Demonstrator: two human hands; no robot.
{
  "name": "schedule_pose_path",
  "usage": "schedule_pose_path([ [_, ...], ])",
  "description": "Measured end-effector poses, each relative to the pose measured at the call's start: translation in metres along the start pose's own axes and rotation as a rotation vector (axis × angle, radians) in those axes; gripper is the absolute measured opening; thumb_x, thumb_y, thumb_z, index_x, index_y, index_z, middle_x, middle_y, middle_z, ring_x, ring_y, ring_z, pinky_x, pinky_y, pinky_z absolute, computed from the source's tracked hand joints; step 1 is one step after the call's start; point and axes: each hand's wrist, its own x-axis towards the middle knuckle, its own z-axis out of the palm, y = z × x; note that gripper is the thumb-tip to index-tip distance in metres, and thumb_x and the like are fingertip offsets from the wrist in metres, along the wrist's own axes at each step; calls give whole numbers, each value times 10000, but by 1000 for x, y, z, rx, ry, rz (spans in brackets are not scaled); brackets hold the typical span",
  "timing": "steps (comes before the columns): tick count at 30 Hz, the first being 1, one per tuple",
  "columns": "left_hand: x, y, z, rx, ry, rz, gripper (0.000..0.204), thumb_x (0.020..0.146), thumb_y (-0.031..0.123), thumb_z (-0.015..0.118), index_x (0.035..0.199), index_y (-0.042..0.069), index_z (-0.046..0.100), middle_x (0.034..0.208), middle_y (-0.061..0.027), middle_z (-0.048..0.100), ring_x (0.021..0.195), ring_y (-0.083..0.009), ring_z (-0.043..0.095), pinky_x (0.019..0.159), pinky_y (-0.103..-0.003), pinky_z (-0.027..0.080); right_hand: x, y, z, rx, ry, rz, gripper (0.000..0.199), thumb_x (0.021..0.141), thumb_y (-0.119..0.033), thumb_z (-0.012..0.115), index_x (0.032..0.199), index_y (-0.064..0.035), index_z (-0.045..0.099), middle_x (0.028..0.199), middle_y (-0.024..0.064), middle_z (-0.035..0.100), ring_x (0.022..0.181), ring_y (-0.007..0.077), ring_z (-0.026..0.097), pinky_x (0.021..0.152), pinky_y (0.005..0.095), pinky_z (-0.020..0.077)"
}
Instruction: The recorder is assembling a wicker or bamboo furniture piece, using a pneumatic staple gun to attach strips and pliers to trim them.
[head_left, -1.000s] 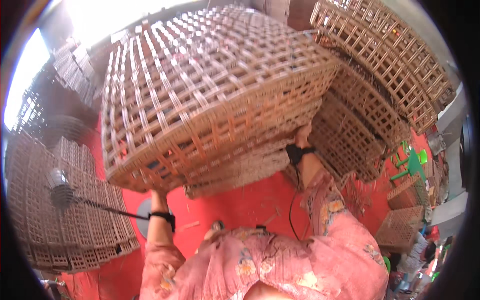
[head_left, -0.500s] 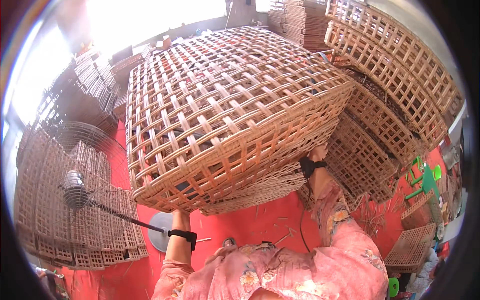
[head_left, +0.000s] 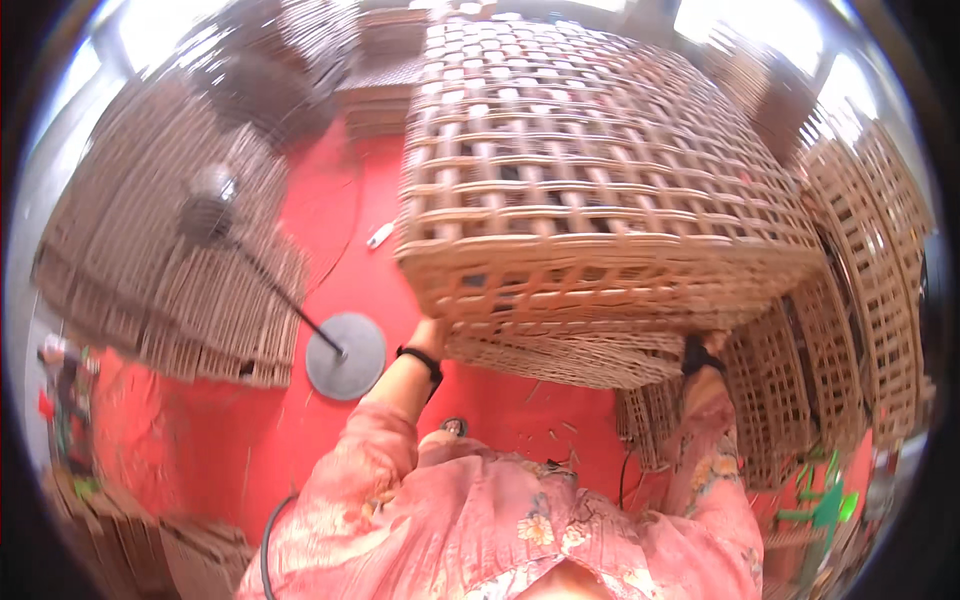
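With both arms raised, my left hand [head_left: 432,330] and right hand [head_left: 712,343] grip the woven basket's [head_left: 600,200] near rim from underneath.

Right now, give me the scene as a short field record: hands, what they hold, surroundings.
held thing: large open-weave tan wicker basket, raised at head height, tilted
left hand: gripping the basket's lower rim, black band on the wrist
right hand: under the rim's right end, mostly hidden, dark band on the wrist
floor: red
left side: standing fan with round grey base; flat stacks of woven panels
right side: stacked wicker baskets
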Motion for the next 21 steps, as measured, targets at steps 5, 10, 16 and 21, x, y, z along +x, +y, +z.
schedule_pose_path([
  [5, 21, -45, -25, 1812, -257, -153, 527, 980, 392, 375, 1446, 145, 371, 1492, -77, 343, 1369, -269, 314, 1114, -556, 244, -48, -20, -27, 13, -187, 112, 637, 907, -533, 504, 1325, -52, 493, 1285, 178, 548, 1091, 368, 556, 930, 458, 452],
  [10, 15, -28, -14, 2447, -248, 858, 604, 980, 566, 327, 1300, 92, 523, 1290, -120, 540, 1172, -273, 504, 989, -518, 370, -89, -44, -108, -40, -305, 178, 607, 908, -504, 520, 1305, -46, 500, 1261, 176, 558, 1070, 356, 567, 909, 452, 465],
  [16, -90, 63, -21, 2547, 202, 1262, 499, 914, 613, 492, 1044, 148, 619, 948, -16, 638, 931, -193, 588, 908, -440, 397, -119, -21, -304, -171, -216, 317, 571, 909, -469, 539, 1282, -38, 509, 1232, 174, 570, 1043, 343, 581, 885, 445, 480],
  [21, -285, 179, -6, 2610, 725, 1427, 356, 902, 501, 578, 917, 146, 603, 671, 28, 542, 537, -130, 459, 497, -281, 361, -141, 8, -457, -327, -141, 481, 541, 909, -440, 554, 1262, -32, 516, 1209, 172, 580, 1021, 331, 593, 864, 440, 493],
])
